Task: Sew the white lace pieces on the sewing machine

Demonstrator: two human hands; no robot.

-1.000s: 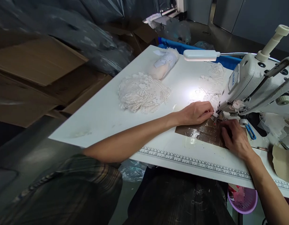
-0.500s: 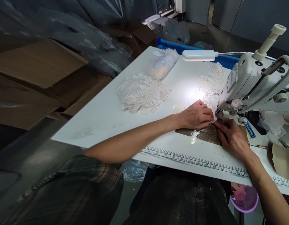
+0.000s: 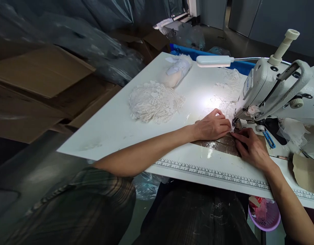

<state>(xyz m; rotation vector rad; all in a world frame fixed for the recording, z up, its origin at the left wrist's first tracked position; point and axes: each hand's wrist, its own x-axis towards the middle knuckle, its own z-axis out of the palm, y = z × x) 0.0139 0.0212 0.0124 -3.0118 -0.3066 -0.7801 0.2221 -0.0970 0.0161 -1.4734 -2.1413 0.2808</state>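
Note:
Under the head of a white sewing machine [image 3: 256, 90], white lace [image 3: 224, 106] lies at the presser foot and runs back over the table. My left hand [image 3: 213, 125] rests left of the needle, its curled fingers pressed together on the near edge of the lace. From the right, my right hand [image 3: 252, 148] meets it, thumb and forefinger pinching the lace edge just in front of the foot. The fingertips partly hide the piece. Beneath both hands is a brown, shiny taped patch [image 3: 220, 146]. Blue thread snips [image 3: 269, 139] lie right of my right hand.
A pile of lace pieces [image 3: 154, 102] and a wrapped pale bundle [image 3: 177, 70] sit on the white table [image 3: 108, 132]. A lamp [image 3: 215, 61] hangs low behind my hands. A ruler strip [image 3: 205, 173] lines the front edge. Cardboard boxes [image 3: 42, 71] stand left; a purple basket [image 3: 271, 223] is below.
The view has shifted slightly, so the machine appears a little further left. Both hands keep their grip on the lace by the needle, with hardly any movement.

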